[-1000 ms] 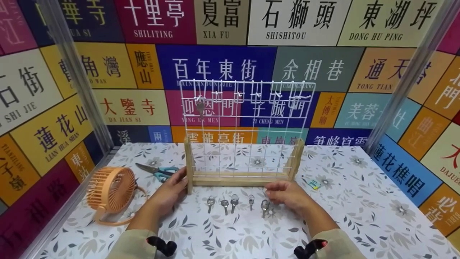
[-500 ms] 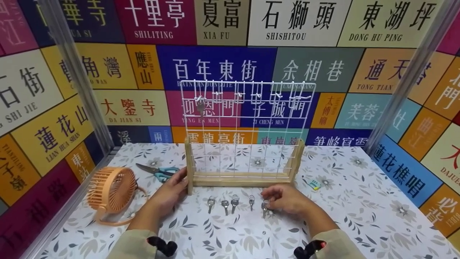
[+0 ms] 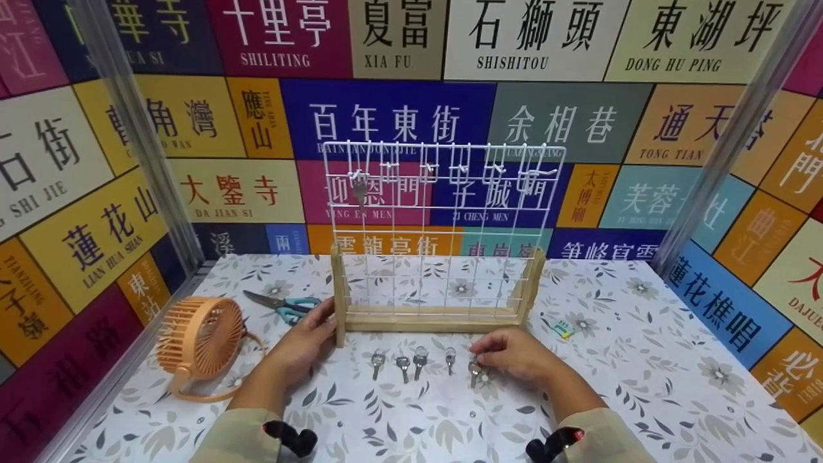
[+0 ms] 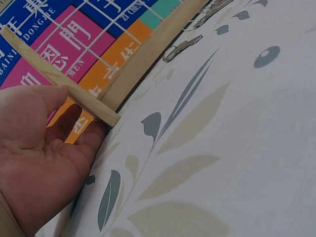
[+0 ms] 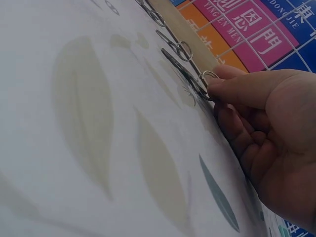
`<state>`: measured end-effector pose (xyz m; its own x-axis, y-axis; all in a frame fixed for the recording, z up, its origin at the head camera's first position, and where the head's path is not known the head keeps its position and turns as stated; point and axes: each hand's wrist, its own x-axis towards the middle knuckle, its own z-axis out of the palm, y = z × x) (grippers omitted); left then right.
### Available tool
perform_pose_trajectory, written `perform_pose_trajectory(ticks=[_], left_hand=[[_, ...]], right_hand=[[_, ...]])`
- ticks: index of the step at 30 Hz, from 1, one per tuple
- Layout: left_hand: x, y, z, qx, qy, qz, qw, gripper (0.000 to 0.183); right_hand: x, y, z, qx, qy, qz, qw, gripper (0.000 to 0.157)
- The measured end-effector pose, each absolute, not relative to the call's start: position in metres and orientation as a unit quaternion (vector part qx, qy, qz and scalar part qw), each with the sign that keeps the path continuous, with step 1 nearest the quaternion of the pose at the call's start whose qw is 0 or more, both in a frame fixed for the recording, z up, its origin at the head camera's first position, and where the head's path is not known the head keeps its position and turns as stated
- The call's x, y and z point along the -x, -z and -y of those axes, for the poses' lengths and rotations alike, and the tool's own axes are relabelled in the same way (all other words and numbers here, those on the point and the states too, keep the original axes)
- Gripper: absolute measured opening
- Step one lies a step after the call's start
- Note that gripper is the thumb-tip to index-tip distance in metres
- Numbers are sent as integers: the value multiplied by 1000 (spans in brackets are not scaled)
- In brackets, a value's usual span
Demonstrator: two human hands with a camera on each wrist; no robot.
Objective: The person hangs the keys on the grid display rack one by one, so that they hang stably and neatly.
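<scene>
A white wire grid rack (image 3: 421, 233) stands upright in a wooden base on the table. My left hand (image 3: 307, 344) holds the rack's left wooden post (image 4: 91, 105), thumb on one side and fingers on the other. On the table before the rack lies a row of metal keys with rings, among them one key (image 3: 378, 365) at the left end. My right hand (image 3: 514, 352) is at the right end of the row, thumb and forefinger pinching the ring of a key (image 5: 183, 71). Another key (image 3: 360, 191) hangs from the leftmost white hook.
Several white hooks (image 3: 460, 172) line the rack's upper part. Left of the rack lie teal-handled scissors (image 3: 283, 305), with an orange fan (image 3: 200, 341) nearer. A small green-white packet (image 3: 560, 329) lies to the right. Sign-covered panels (image 3: 386, 122) stand behind the table.
My right hand has come down and slightly left onto the rightmost key and now pinches its ring. My left hand stays at the rack's post.
</scene>
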<state>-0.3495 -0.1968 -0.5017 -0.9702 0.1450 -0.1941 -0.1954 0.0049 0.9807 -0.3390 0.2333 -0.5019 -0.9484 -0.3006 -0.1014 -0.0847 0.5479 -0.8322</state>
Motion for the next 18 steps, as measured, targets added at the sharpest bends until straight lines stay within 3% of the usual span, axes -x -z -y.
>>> perform_pose_trajectory(ticks=[7, 13, 18], left_hand=[[350, 501, 198, 26, -711, -691, 127, 56], [349, 499, 197, 22, -708, -693, 131, 57], [348, 501, 196, 13, -710, -693, 124, 57]], right_hand=[[340, 499, -232, 77, 466, -877, 86, 21], [336, 485, -224, 69, 580, -807, 83, 34], [328, 464, -210, 68, 640, -763, 65, 34]])
